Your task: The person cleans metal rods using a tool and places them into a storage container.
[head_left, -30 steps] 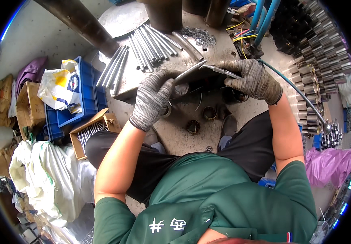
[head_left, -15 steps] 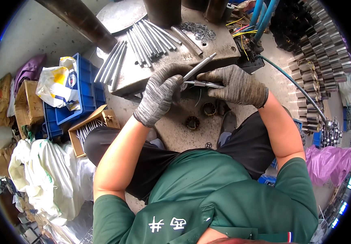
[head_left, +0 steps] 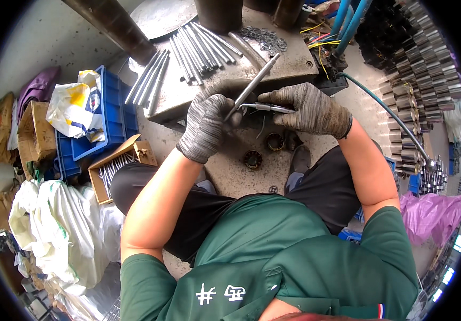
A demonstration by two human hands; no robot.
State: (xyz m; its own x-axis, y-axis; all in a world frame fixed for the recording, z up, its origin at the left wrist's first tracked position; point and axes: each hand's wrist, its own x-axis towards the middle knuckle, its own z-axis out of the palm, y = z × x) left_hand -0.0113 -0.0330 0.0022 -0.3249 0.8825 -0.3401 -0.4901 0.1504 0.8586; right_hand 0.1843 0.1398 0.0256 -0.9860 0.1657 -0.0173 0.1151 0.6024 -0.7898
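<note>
My left hand (head_left: 204, 128), in a grey knitted glove, is closed round the lower end of a slim metal rod (head_left: 258, 79) that slants up and to the right. In the same kind of glove, my right hand (head_left: 315, 109) grips silver pliers (head_left: 266, 107). Their jaws point left and reach the rod's lower end by my left fingers; whether they touch it I cannot tell. Beyond my hands, similar metal rods (head_left: 202, 49) lie on the metal bench (head_left: 290, 68), with more rods (head_left: 150, 83) at its left edge and a heap of small rings (head_left: 265, 40) further right.
Blue crates (head_left: 123, 101) and an open carton of thin rods (head_left: 102, 184) stand at my left. A dark hose (head_left: 385, 101) runs down on the right beside stacked metal cylinders (head_left: 404, 123). Two ring-shaped parts (head_left: 252, 160) lie on the floor between my feet.
My left hand has shifted slightly left and down, turning the rod a little steeper. The right hand with the pliers has hardly moved, and the view has shifted slightly.
</note>
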